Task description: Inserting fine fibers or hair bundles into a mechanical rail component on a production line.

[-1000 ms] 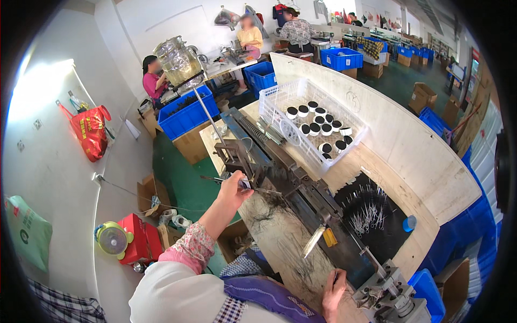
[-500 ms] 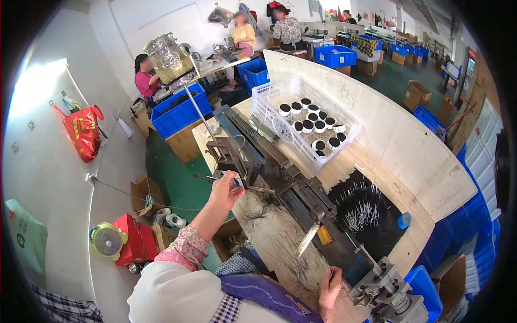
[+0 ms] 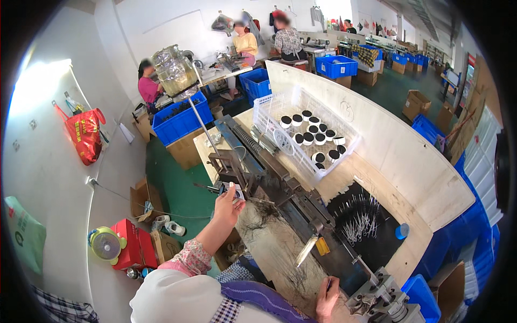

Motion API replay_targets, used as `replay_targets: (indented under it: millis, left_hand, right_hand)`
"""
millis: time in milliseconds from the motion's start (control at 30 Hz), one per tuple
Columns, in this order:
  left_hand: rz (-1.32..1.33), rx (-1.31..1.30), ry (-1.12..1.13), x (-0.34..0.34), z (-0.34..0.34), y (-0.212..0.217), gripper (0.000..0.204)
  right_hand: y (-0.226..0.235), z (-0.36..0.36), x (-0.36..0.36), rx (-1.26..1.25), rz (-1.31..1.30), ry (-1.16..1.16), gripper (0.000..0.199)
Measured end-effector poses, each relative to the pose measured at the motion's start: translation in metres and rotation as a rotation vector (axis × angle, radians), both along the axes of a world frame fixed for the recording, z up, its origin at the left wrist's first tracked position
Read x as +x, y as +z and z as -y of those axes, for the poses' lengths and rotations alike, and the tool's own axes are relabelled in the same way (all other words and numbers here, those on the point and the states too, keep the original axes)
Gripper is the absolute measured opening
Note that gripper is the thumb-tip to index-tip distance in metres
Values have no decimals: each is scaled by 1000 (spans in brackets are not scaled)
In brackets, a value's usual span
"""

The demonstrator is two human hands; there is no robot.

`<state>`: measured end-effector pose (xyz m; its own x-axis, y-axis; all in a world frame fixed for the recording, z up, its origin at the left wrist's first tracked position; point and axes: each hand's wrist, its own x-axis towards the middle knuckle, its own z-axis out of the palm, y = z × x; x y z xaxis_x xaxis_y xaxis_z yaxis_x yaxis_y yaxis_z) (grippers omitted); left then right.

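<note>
My left hand (image 3: 228, 208) reaches to a dark metal bracket (image 3: 230, 166) on the long machine. Its fingers are closed around a small pale piece (image 3: 240, 191), partly hidden by them; its kind is unclear. At the near end of the machine, my right hand (image 3: 327, 299) has thumb and fingertips together over the wooden bench. A thin dark thing may be between them, too small to make out. The steel machine rail (image 3: 293, 188) runs between the hands, with a long spring at its far part. Fine dark bristles (image 3: 264, 212) lie scattered on the bench top.
A white plastic basket (image 3: 353, 141) holds several white cylinders with black tops. Looped wire brushes (image 3: 361, 226) lie on a black mat, with a blue cap (image 3: 402, 231) beside them. A metal clamp unit (image 3: 385, 301) stands near right. Co-workers sit beyond blue crates (image 3: 183, 119).
The view has shifted slightly. My left hand stays at the bracket with its fingers now straighter; my right hand remains near the bench's near end, slightly lower in view.
</note>
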<state>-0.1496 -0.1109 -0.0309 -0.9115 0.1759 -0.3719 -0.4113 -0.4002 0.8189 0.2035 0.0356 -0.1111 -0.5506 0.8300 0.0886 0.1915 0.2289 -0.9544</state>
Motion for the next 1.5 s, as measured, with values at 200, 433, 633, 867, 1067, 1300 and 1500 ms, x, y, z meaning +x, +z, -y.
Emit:
replay_targets:
  millis: [200, 433, 633, 867, 1067, 1300, 1500]
  left_hand:
    - [15, -60, 44, 4, -9, 5, 39]
    - [34, -40, 40, -4, -2, -11, 28]
    - [-67, 61, -9, 13, -4, 1, 30]
    - [-498, -143, -29, 48, 26, 1, 53]
    - [-1612, -896, 324, -13, -1, 46, 61]
    - [-1596, -1084, 602, -52, -35, 22, 75]
    - [-1543, -951, 626, -45, -43, 37, 68]
  right_hand:
    - [2, 3, 4, 24, 14, 6, 15]
    - [-8, -1, 6, 79, 47, 34, 16]
    - [-6, -7, 7, 26, 19, 16, 15]
    - [-4, 2, -6, 15, 117, 4, 20]
    - [-4, -3, 5, -1, 94, 0, 18]
    - [-5, 0, 4, 128, 41, -41, 12]
    - [29, -1, 8, 237, 316, 138, 30]
